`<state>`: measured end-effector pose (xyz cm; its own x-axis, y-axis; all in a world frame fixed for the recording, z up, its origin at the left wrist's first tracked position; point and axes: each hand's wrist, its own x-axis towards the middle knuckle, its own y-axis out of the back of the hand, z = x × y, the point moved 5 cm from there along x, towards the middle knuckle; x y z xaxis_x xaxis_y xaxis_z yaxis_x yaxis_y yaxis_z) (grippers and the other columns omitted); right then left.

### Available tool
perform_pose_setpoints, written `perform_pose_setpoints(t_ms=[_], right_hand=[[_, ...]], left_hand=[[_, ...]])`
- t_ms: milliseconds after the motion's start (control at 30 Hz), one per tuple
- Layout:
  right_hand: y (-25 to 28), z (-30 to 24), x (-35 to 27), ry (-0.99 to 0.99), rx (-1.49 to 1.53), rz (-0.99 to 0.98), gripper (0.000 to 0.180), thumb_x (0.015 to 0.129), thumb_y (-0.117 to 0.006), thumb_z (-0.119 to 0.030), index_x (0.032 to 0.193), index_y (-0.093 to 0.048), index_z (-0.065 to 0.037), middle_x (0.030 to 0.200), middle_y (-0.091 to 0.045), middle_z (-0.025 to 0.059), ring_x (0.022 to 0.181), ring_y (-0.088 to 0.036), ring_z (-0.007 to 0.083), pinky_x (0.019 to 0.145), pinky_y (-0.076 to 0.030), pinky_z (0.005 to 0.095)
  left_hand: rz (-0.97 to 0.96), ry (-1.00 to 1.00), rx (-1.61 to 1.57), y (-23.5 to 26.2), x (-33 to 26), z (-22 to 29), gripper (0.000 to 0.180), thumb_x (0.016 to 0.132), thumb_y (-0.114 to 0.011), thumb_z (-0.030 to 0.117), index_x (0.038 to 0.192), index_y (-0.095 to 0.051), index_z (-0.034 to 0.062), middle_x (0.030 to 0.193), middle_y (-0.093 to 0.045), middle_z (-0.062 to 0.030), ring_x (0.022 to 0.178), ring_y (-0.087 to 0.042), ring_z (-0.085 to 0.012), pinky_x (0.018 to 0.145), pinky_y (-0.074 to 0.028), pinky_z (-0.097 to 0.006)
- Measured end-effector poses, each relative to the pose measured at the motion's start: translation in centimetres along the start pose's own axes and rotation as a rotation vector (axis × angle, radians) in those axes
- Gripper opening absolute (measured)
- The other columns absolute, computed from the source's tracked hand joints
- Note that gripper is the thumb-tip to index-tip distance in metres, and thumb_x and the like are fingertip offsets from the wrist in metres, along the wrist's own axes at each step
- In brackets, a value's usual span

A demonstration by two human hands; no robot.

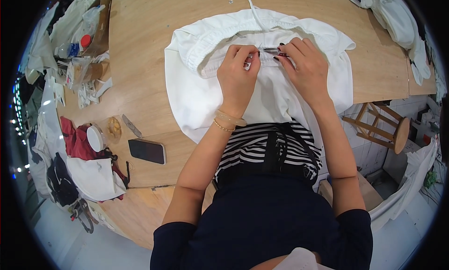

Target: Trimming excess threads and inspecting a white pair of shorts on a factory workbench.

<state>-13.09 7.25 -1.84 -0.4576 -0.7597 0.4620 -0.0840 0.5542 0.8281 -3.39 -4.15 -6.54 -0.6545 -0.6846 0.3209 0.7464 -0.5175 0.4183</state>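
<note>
A white garment [191, 97] with a gathered elastic waistband lies on the table in front of me, its near part over my lap. My right hand [306, 73] is closed around small thread snips [270, 49], whose metal blades point left over the inside of the waistband. Right beside the blade tips, my left hand [238, 78] is pinched; what sits between its fingertips is too small to make out. A white drawstring [251, 7] runs from the waistband's far side toward the top of the view.
On the wooden table [140, 59] at left lie a phone [147, 151], a utility knife [132, 126] and a white-lidded jar [96, 138]. A cardboard box [100, 31] holds bottles and bags at far left. White cloth [393, 19] lies at far right, above a wooden stool [401, 135].
</note>
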Motion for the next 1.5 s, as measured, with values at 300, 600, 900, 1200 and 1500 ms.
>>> perform_pose_setpoints(t_ms=[300,600,900,1200,1500], right_hand=[[-0.5,0.4,0.0,0.001,0.025,-0.004,0.016,0.072,-0.072,-0.011,0.080,-0.058,-0.008,0.078,-0.053,0.0013,0.075,-0.054,0.0194,0.061,-0.045,0.0322],[-0.7,0.3,0.3,-0.008,0.086,-0.066,0.017,0.072,-0.072,-0.011,0.081,-0.058,-0.008,0.079,-0.054,0.0009,0.076,-0.054,0.0194,0.063,-0.046,0.0318],[-1.5,0.3,0.7,0.009,0.023,-0.062,0.018,0.072,-0.072,-0.009,0.083,-0.058,-0.010,0.081,-0.053,0.0000,0.078,-0.052,0.0195,0.064,-0.046,0.0319],[-1.8,0.7,0.7,-0.020,0.058,-0.073,0.019,0.072,-0.071,-0.009,0.084,-0.057,-0.009,0.081,-0.053,0.0003,0.079,-0.051,0.0199,0.066,-0.045,0.0332],[-1.9,0.7,0.8,-0.034,0.081,-0.102,0.018,0.073,-0.071,-0.008,0.085,-0.057,-0.009,0.082,-0.053,0.0002,0.079,-0.051,0.0205,0.066,-0.045,0.0335]], left_hand=[[-0.029,0.067,-0.073,0.3,0.2,-0.3,0.008,0.082,-0.064,0.003,0.090,-0.064,0.0009,0.082,-0.063,-0.0061,0.065,-0.060,-0.0149,0.062,-0.049,-0.026],[-0.049,0.173,-0.142,0.4,0.1,-1.1,0.009,0.087,-0.059,0.003,0.093,-0.063,-0.0025,0.080,-0.066,-0.0068,0.069,-0.060,-0.0119,0.066,-0.049,-0.024],[-0.106,0.075,-0.113,0.8,-0.4,-0.7,0.007,0.087,-0.055,0.001,0.086,-0.060,-0.0051,0.093,-0.061,-0.0080,0.073,-0.060,-0.0141,0.068,-0.050,-0.025],[-0.142,0.138,-0.183,0.6,-0.7,-1.4,0.009,0.086,-0.053,0.000,0.088,-0.058,-0.0074,0.093,-0.057,-0.0128,0.073,-0.059,-0.0226,0.069,-0.049,-0.030],[-0.144,0.155,-0.182,0.6,-0.7,-1.5,0.010,0.087,-0.053,0.001,0.088,-0.059,-0.0073,0.093,-0.058,-0.0129,0.073,-0.059,-0.0227,0.068,-0.049,-0.030]])
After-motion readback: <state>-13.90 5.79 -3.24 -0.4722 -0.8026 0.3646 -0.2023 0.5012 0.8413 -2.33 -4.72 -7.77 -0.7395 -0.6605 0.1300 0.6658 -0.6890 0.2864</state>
